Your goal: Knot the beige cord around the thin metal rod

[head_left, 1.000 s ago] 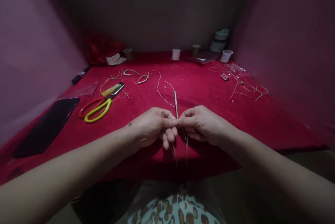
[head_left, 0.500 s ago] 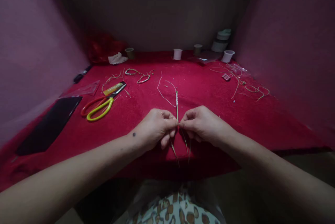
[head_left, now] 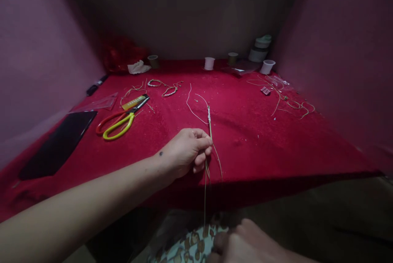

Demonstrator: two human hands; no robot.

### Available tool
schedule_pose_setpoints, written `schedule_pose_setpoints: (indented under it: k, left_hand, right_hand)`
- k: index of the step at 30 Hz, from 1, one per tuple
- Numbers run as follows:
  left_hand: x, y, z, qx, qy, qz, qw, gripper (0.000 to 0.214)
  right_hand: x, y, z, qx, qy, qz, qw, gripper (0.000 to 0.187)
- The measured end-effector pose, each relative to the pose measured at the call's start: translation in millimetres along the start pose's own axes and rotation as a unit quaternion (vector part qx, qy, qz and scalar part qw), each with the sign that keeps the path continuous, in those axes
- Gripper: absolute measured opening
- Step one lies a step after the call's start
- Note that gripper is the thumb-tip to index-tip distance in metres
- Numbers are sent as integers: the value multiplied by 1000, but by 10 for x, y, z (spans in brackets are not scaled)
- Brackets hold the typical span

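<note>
- Green cord (head_left: 210, 131): slim, straight, pointing away over the middle of the worktop (head_left: 276, 148), pinched near its near end.
- White thread (head_left: 209, 113): knotted tightly around the cord's far part, two loose tails curving far-left.
- Tan strands (head_left: 205, 197): trailing nearward, one straight past the worktop's edge, another slanting right.
</note>
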State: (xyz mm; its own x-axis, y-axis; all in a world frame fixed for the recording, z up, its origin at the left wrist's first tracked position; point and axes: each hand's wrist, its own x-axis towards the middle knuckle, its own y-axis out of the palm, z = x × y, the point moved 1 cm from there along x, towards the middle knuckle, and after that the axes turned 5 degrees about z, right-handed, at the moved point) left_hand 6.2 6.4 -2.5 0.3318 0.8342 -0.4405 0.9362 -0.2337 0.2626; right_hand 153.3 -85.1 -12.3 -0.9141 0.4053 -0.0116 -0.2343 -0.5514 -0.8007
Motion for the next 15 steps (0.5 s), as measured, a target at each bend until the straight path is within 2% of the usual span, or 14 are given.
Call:
schedule_pose_setpoints:
  k: [1, 2, 3, 4, 5, 6, 7, 10, 12, 15]
  left_hand:
    - [3, -1, 6, -7, 0, 5, 1000, 15]
    - [5, 1, 8, -12, 1, 9, 1000, 15]
    - [6, 5, 7, -16, 3, 11, 1000, 13]
    - [6, 10, 4, -19, 7, 11, 1000, 12]
    - [6, 15, 1, -21, 10, 11, 1000, 10]
    - [6, 20, -2, -20, 14, 10, 1000, 9]
    - [5, 23, -4, -18, 17, 8, 1000, 9]
    - [2, 23, 4, 0, 25, 7, 1000, 13]
    - [-4, 17, 14, 15, 31, 12, 999, 15]
    - [-23, 3, 24, 28, 37, 13, 999, 16]
  right_hand:
    - [-25, -94, -12, 26, -8, -27, 999, 25]
    - [-34, -227, -48, 58, 43, -94, 993, 21]
    - [-31, -379, -102, 102, 110, -189, 971, 17]
    - [-9, -518, -168, 160, 173, -247, 940, 12]
    - [30, -629, -244, 239, 230, -263, 906, 13]
    - [86, -703, -324, 333, 273, -241, 870, 15]
    - [150, -745, -400, 426, 287, -211, 831, 16]
    - [344, -746, -567, 602, 242, -124, 751, 12]
    - [433, -717, -626, 642, 237, -105, 722, 13]
    - [505, -718, -660, 643, 265, -118, 709, 17]
